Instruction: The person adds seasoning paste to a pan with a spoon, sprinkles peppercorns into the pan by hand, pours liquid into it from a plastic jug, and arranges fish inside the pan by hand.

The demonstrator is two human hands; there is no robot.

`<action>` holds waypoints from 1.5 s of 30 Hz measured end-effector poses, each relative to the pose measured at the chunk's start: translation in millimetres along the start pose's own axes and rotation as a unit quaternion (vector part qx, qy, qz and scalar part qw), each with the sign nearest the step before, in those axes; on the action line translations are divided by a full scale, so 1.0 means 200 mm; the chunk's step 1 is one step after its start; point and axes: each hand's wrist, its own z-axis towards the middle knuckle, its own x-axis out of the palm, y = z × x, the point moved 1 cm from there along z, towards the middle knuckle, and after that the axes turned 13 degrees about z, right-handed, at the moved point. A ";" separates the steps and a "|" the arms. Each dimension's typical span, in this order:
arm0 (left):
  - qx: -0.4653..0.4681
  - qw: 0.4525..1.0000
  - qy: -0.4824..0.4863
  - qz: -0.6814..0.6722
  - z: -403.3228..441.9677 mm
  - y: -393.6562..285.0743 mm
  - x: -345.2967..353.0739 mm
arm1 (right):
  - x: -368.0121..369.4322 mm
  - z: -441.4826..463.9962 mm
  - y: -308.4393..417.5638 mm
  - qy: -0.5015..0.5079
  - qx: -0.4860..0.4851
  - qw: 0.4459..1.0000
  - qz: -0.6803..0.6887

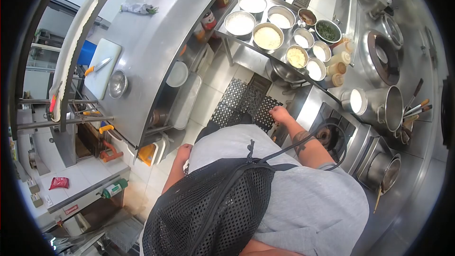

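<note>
My left hand (184,152) hangs low beside my grey shirt, fingers loosely curled, with nothing visible in it. It is nearest the end of the steel counter (142,57). My right hand (280,115) is held out ahead of my body over the floor, close to the stove (327,109), fingers curled in and nothing seen in them. On the steel counter lie a white cutting board (105,52) with an orange-handled knife (98,66), a metal bowl (118,84) and a wrapped bundle of greens (138,9). Neither hand touches these.
Ahead, a steel table (232,7) carries several round metal containers of white and yellowish food, and a bowl of greens (328,31). Squeeze bottles (341,59) stand beside them. Tall pots (393,109) line the right side. Black perforated mats (230,99) cover the floor ahead. A black mesh bag (208,208) covers my front.
</note>
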 end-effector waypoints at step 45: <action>0.105 0.992 0.047 0.054 0.69 -1.24 -0.33 | -1.17 0.68 1.33 -0.202 -0.230 0.929 0.209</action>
